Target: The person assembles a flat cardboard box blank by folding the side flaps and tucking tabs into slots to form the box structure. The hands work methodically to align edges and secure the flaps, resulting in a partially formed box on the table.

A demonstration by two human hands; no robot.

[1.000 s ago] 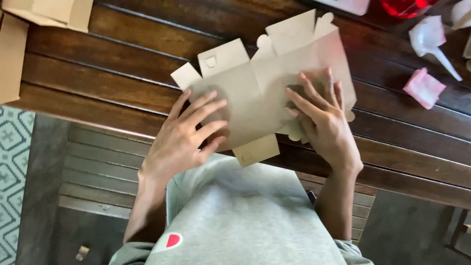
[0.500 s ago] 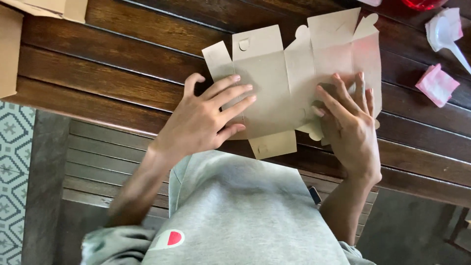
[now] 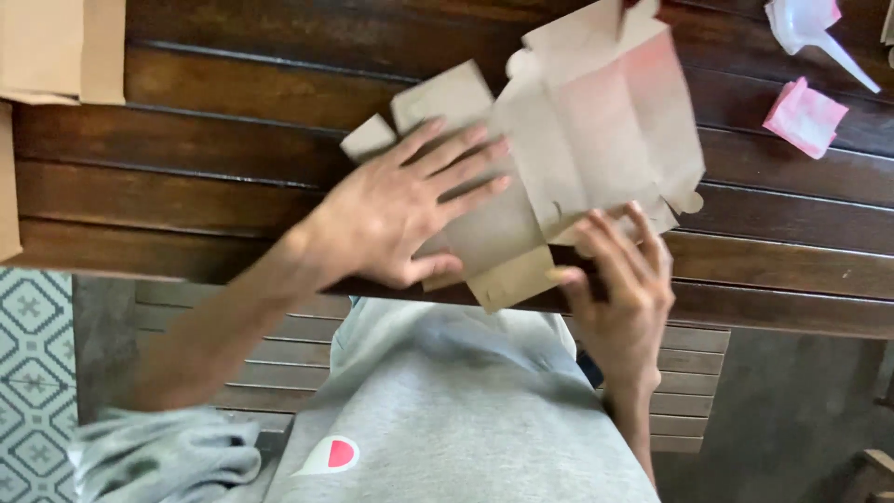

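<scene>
Pressing the flat cardboard box blank [image 3: 521,186] onto the tabletop [image 3: 186,196] under spread left fingers [image 3: 456,163]; right fingers [image 3: 615,237] pinching its raised panel, folding squarely along the crease.

hands: 2 — left hand [image 3: 400,210] flat on the card; right hand [image 3: 619,279] at its near edge
flat box blanks: 1 — brown cardboard blank [image 3: 568,158], part folded up
other cardboard: 2 pieces at top left [image 3: 60,47]; far-left edge [image 3: 7,177]
pink packets: 1 [image 3: 805,116]
white plastic scoops: 1 [image 3: 810,28]
wooden tables: 1 [image 3: 186,140]
</scene>
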